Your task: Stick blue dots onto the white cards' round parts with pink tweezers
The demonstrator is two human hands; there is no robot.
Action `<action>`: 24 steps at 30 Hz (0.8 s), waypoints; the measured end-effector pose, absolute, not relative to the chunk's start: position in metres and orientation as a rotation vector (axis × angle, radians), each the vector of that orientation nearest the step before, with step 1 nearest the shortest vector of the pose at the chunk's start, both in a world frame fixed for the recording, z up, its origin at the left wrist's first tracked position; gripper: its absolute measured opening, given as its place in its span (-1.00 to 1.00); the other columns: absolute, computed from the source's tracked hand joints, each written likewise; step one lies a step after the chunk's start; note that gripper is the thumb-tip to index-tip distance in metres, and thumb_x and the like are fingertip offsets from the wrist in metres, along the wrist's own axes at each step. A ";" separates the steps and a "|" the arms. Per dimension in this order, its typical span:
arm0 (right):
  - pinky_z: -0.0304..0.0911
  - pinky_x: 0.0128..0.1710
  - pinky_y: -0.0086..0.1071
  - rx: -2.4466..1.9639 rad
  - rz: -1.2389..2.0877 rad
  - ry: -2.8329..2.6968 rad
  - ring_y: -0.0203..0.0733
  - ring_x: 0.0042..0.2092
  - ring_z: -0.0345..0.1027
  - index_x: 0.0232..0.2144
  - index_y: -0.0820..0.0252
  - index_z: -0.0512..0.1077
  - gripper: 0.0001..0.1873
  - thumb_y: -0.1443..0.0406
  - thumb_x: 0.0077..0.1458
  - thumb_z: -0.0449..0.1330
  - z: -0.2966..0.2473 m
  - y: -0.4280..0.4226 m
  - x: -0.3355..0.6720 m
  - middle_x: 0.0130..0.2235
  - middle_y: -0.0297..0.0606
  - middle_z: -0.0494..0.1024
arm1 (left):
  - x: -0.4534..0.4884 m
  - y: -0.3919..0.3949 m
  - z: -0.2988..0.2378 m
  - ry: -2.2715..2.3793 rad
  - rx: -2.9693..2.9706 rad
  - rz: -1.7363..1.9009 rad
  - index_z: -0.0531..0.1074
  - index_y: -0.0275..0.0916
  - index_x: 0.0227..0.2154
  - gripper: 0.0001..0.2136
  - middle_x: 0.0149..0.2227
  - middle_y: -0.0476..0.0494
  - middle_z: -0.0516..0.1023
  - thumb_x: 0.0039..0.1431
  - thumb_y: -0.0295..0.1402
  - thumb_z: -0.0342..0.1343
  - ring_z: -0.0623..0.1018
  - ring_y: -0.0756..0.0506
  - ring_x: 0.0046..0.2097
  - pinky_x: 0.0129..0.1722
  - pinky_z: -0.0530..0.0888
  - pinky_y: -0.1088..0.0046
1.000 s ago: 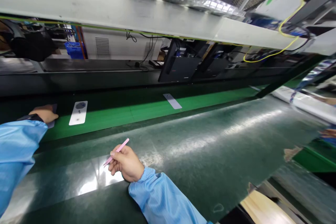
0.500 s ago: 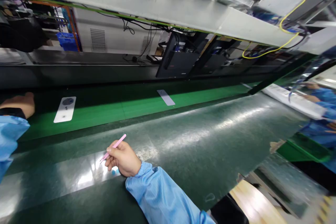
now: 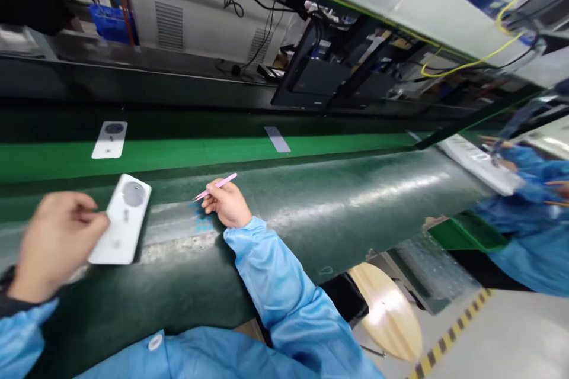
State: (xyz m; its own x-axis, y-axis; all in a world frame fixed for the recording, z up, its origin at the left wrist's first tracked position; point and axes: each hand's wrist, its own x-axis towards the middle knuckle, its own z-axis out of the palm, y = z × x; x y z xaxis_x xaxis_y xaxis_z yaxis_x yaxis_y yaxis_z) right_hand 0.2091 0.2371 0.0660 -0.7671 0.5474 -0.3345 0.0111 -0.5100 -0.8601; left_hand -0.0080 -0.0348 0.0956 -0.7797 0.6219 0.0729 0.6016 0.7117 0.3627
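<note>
My left hand (image 3: 56,243) grips the near end of a white oblong plate (image 3: 121,219) with a grey round disc on it, held just above the dark green mat (image 3: 355,213). My right hand (image 3: 226,202) rests on the mat and pinches pink tweezers (image 3: 216,186), tips pointing left. Small blue squares (image 3: 202,224) lie on the mat just under that hand.
A green conveyor belt (image 3: 186,151) runs behind the mat, carrying another white plate (image 3: 109,139) and a grey strip (image 3: 277,138). Dark monitors (image 3: 317,80) and cables stand behind it. A co-worker in blue (image 3: 524,189) works at the right. A wooden stool (image 3: 386,311) stands below.
My left hand has come back from the belt holding a white plate and brought it over the mat. The view has tilted down. My right hand still holds the tweezers.
</note>
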 end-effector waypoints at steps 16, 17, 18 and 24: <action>0.50 -0.51 -0.50 -1.045 2.255 -1.775 -0.27 -0.52 0.48 -0.45 0.18 0.39 -0.68 0.45 0.28 0.39 0.071 0.260 0.187 -0.53 -0.24 0.58 | 0.072 -0.003 0.046 2.439 1.576 0.773 0.61 -0.04 -0.23 -0.72 -0.07 -0.24 0.71 0.24 -0.01 0.14 0.66 -0.39 0.10 0.11 0.63 0.02; 0.51 -0.51 -0.50 -1.034 2.268 -1.765 -0.27 -0.53 0.48 -0.46 0.19 0.40 -0.68 0.45 0.27 0.41 0.070 0.262 0.187 -0.53 -0.24 0.58 | 0.073 -0.001 0.041 2.429 1.606 0.751 0.63 -0.03 -0.19 -0.71 -0.01 -0.25 0.71 0.24 0.01 0.17 0.65 -0.42 0.16 0.16 0.61 -0.03; 0.50 -0.51 -0.51 -1.026 2.277 -1.755 -0.28 -0.53 0.48 -0.46 0.19 0.40 -0.67 0.45 0.26 0.43 0.069 0.263 0.188 -0.53 -0.25 0.58 | 0.074 -0.001 0.036 2.423 1.628 0.732 0.65 -0.02 -0.16 -0.70 0.04 -0.25 0.71 0.25 0.02 0.20 0.63 -0.44 0.22 0.20 0.59 -0.08; 0.47 -0.53 -0.57 -1.074 2.252 -1.779 -0.32 -0.54 0.47 -0.50 0.23 0.43 -0.66 0.50 0.30 0.37 0.072 0.263 0.192 -0.53 -0.22 0.59 | 0.076 -0.002 0.023 2.406 1.672 0.692 0.70 -0.02 -0.07 -0.63 0.15 -0.32 0.70 0.30 0.07 0.18 0.57 -0.51 0.33 0.26 0.55 -0.19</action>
